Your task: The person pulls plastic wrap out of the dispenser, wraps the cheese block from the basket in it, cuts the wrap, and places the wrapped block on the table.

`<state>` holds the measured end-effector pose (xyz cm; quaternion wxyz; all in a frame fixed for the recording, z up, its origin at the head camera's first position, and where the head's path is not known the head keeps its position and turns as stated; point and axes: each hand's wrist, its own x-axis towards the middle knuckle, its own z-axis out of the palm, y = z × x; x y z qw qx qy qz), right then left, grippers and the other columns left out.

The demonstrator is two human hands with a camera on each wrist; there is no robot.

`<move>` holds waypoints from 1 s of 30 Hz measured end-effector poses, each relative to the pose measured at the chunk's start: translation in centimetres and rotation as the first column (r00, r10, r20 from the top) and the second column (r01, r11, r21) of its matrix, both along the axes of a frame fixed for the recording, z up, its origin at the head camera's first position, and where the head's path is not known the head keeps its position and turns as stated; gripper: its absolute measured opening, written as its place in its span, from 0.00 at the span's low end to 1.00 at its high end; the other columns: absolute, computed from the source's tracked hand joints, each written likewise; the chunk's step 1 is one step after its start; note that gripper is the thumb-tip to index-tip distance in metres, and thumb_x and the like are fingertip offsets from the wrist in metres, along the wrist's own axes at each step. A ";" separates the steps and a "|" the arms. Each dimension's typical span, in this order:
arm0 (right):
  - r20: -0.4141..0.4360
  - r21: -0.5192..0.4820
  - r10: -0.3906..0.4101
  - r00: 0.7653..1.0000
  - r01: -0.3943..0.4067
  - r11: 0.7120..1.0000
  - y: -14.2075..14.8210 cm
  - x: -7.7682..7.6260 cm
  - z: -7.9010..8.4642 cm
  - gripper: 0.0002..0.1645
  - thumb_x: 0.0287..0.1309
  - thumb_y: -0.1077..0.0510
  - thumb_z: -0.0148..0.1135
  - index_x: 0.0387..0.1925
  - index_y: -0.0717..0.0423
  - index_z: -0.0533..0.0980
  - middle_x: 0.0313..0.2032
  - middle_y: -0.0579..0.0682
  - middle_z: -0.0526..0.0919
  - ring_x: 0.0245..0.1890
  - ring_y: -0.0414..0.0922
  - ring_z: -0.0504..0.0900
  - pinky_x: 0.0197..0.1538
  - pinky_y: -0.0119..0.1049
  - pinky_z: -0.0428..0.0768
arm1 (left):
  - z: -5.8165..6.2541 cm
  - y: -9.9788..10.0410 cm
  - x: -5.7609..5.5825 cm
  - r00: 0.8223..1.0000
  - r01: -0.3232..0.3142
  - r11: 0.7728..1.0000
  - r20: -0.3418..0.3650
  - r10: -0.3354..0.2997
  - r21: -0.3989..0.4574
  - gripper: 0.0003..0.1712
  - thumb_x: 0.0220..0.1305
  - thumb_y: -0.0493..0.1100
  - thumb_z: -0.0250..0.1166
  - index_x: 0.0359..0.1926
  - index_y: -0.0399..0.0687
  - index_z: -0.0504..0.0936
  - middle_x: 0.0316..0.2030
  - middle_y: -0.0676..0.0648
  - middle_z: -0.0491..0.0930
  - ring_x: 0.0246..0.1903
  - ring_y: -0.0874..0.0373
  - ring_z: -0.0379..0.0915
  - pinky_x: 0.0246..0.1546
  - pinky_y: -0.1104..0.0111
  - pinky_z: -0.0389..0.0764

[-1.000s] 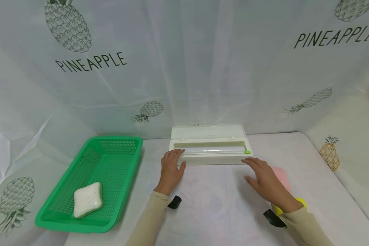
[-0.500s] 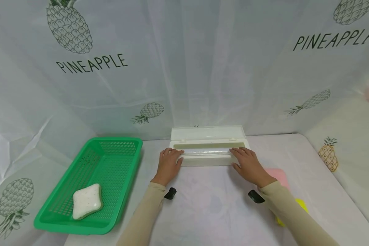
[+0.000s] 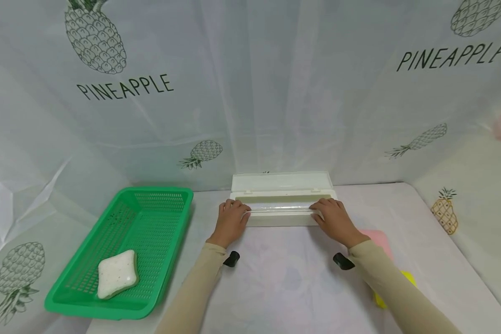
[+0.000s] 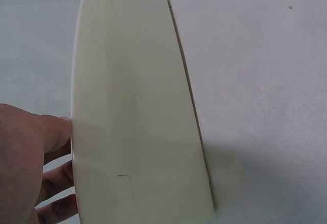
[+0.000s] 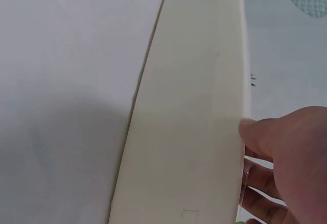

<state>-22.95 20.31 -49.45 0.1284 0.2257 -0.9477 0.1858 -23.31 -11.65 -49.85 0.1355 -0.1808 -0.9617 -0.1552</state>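
Observation:
A white plastic wrap dispenser box [image 3: 280, 219] sits at the back of the table, its lid [image 3: 280, 182] raised. Inside lies a shiny roll of clear plastic wrap [image 3: 279, 207]. My left hand [image 3: 230, 221] is at the box's left part, fingers curled over the front rim and thumb at the front, pinching the film's edge. My right hand [image 3: 336, 221] pinches the film the same way farther right. In the right wrist view, a bit of clear film [image 5: 247, 172] shows by the fingers. The left wrist view shows the thumb [image 4: 56, 132] against the box's rim; film there is hidden.
A green basket [image 3: 179, 241] holding a white bread-slice-shaped piece [image 3: 117, 274] stands on the left. Beyond my right forearm lie a pink item [image 3: 379, 241] and a yellow one [image 3: 380, 300], partly covered. A pineapple-print sheet [image 3: 275, 93] hangs behind the table.
My right hand has moved left and forward from the box's right corner onto its front rim, and its thumb has closed toward the fingers. The left thumb has come up to the rim.

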 end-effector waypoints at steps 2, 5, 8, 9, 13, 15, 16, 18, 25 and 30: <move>-0.003 -0.017 -0.003 1.000 0.002 1.000 0.1 -0.2 0.1 0.11 0.54 0.60 0.65 0.40 0.58 0.80 0.39 0.51 0.79 0.45 0.54 0.73 0.51 0.58 0.64 | 0.1 0.1 -0.2 1.000 0.000 1.000 0.009 0.000 -0.004 0.08 0.64 0.47 0.60 0.41 0.53 0.82 0.40 0.53 0.75 0.47 0.54 0.62 0.54 0.55 0.57; -0.007 -0.042 -0.007 1.000 0.006 0.999 0.1 -0.5 0.2 0.08 0.54 0.60 0.65 0.37 0.57 0.81 0.36 0.49 0.80 0.41 0.53 0.75 0.48 0.56 0.66 | 0.3 0.2 -0.5 1.000 -0.010 1.000 0.023 0.010 -0.005 0.07 0.63 0.48 0.60 0.39 0.54 0.82 0.40 0.53 0.75 0.47 0.54 0.62 0.54 0.55 0.57; -0.008 -0.061 -0.011 1.000 0.011 0.998 0.2 -0.8 0.3 0.06 0.53 0.61 0.65 0.35 0.57 0.82 0.33 0.48 0.81 0.39 0.52 0.76 0.45 0.54 0.68 | 0.4 0.4 -0.8 0.999 -0.020 1.000 0.029 0.020 0.010 0.05 0.62 0.48 0.62 0.37 0.54 0.81 0.39 0.54 0.76 0.46 0.54 0.63 0.53 0.56 0.56; -0.008 -0.064 -0.014 1.000 0.014 0.998 0.2 -0.9 0.3 0.05 0.53 0.62 0.65 0.34 0.56 0.82 0.32 0.48 0.81 0.39 0.51 0.76 0.44 0.54 0.69 | 0.4 0.4 -0.9 0.999 -0.024 1.000 0.029 0.024 0.017 0.05 0.62 0.47 0.62 0.36 0.54 0.81 0.38 0.54 0.76 0.46 0.54 0.63 0.53 0.56 0.57; -0.006 -0.085 -0.026 1.000 0.025 0.996 0.1 -1.3 0.3 0.04 0.52 0.63 0.66 0.32 0.56 0.82 0.32 0.48 0.83 0.38 0.51 0.77 0.43 0.52 0.70 | 0.4 0.5 -1.3 0.999 -0.037 0.999 0.009 0.036 0.036 0.05 0.63 0.46 0.61 0.35 0.53 0.82 0.35 0.54 0.78 0.43 0.55 0.65 0.51 0.57 0.58; -0.003 -0.099 -0.031 1.000 0.031 0.995 0.1 -1.5 0.3 0.04 0.52 0.64 0.66 0.32 0.56 0.82 0.32 0.48 0.83 0.37 0.50 0.77 0.42 0.51 0.71 | 0.4 0.6 -1.5 0.999 -0.044 0.998 -0.003 0.044 0.039 0.05 0.64 0.45 0.60 0.36 0.53 0.82 0.35 0.54 0.79 0.41 0.55 0.67 0.51 0.57 0.59; 0.000 -0.105 -0.032 0.999 0.032 0.994 0.1 -1.6 0.3 0.04 0.52 0.64 0.66 0.32 0.56 0.82 0.33 0.48 0.83 0.36 0.50 0.77 0.42 0.50 0.71 | 0.4 0.6 -1.6 0.999 -0.047 0.998 -0.008 0.047 0.040 0.05 0.64 0.45 0.60 0.36 0.52 0.82 0.35 0.53 0.79 0.41 0.55 0.67 0.50 0.58 0.59; 0.000 -0.106 -0.040 0.999 0.039 0.994 0.0 -1.7 0.3 0.05 0.51 0.65 0.66 0.32 0.56 0.81 0.33 0.49 0.83 0.34 0.49 0.77 0.40 0.48 0.72 | 0.5 0.6 -1.6 0.998 -0.054 0.998 -0.017 0.054 0.036 0.05 0.64 0.44 0.60 0.36 0.51 0.81 0.35 0.53 0.80 0.40 0.55 0.68 0.50 0.58 0.60; -0.049 -0.088 -0.043 0.998 0.039 0.995 0.1 -2.3 0.1 0.07 0.49 0.68 0.67 0.31 0.57 0.82 0.32 0.50 0.83 0.31 0.48 0.76 0.37 0.46 0.73 | 0.6 0.7 -1.8 0.998 -0.056 0.998 -0.039 0.056 0.014 0.03 0.64 0.41 0.60 0.34 0.49 0.79 0.33 0.52 0.80 0.37 0.54 0.69 0.50 0.58 0.61; -0.081 -0.084 -0.052 0.995 0.045 0.995 0.1 -2.7 0.1 0.07 0.47 0.69 0.68 0.31 0.57 0.82 0.30 0.51 0.83 0.29 0.49 0.76 0.34 0.45 0.74 | 0.6 0.8 -2.1 0.998 -0.062 0.998 -0.028 0.062 0.008 0.03 0.62 0.41 0.60 0.31 0.50 0.77 0.31 0.53 0.78 0.36 0.55 0.68 0.48 0.58 0.62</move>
